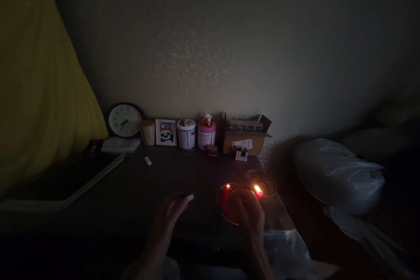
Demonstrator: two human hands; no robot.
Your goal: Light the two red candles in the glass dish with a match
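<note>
In the head view my left hand (173, 208) is closed with a small white, block-like piece (190, 197) sticking out of its fingertips. My right hand (251, 210) is closed over a round, shiny-rimmed dish (229, 221); what its fingers grip is hidden. A lit red candle (225, 197) stands upright in that dish, left of the fingers. A second lit red candle (259, 193) shows at the right edge of my right hand, its lower part covered. I cannot tell whether the hand holds it.
Behind stands another round dish (249, 171). Along the wall are a clock (124, 120), a framed panda picture (166, 132), tubs (187, 134), an open cardboard box (226, 142) and a small white block stack (241, 155). A white plastic bag (337, 175) is right of the dark table.
</note>
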